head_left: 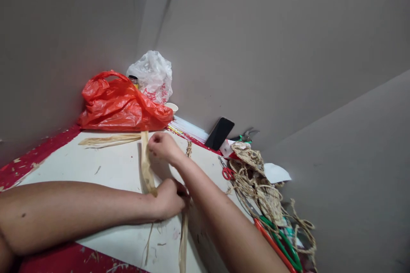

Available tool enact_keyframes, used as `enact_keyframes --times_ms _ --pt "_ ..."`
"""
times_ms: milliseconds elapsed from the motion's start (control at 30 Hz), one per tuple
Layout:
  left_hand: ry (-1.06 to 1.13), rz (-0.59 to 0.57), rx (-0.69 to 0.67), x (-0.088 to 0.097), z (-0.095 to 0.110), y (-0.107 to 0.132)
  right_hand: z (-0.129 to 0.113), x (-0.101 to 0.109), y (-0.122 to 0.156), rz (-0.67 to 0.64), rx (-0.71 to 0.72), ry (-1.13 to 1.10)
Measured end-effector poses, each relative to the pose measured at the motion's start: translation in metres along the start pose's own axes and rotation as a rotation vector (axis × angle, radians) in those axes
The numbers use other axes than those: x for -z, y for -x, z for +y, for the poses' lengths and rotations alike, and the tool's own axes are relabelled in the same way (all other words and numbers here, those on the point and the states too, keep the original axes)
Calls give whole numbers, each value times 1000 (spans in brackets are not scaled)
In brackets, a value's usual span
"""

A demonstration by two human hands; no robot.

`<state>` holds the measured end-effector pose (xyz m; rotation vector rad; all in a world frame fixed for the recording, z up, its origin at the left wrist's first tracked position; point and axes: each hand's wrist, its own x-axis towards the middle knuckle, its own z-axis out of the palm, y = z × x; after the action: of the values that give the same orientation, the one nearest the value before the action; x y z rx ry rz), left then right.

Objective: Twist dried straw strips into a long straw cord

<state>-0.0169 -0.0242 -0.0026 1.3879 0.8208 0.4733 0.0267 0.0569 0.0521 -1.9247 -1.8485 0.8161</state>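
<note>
A pale dried plant-fibre strip (146,166) runs upright from the red bag's edge down to my left hand (169,200), whose fingers are closed around it low over the white board (112,166). The right forearm partly hides those fingertips. Just right of the strip's upper part is my right hand (164,148), its fingers curled in a pinch; whether anything is between them I cannot make out. Below the left hand, another narrow fibre strip (183,243) hangs toward the near edge. A flat bundle of dry strips (109,140) lies at the board's far left.
A red plastic bag (121,102) and a white plastic bag (153,74) stand at the back by the wall. Along the right are a phone (220,133), pliers (246,135), small red scissors (227,172), tangled braided cord (259,183) and red-and-green-handled tools (278,243).
</note>
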Motion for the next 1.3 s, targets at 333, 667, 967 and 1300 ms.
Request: enact_keyframes --times_ms 333,667,967,1300 --pt "29 -138 68 7 1 7 64 97 157 12 -163 -904" --pt "-16 -105 -20 4 -4 8 94 -6 190 -128 -298 -862" --pt "-81 -58 -94 1 -4 10 83 -23 179 8 -334 -826" --pt "-15 -39 -130 -1 -3 14 68 -23 173 87 -354 -812"
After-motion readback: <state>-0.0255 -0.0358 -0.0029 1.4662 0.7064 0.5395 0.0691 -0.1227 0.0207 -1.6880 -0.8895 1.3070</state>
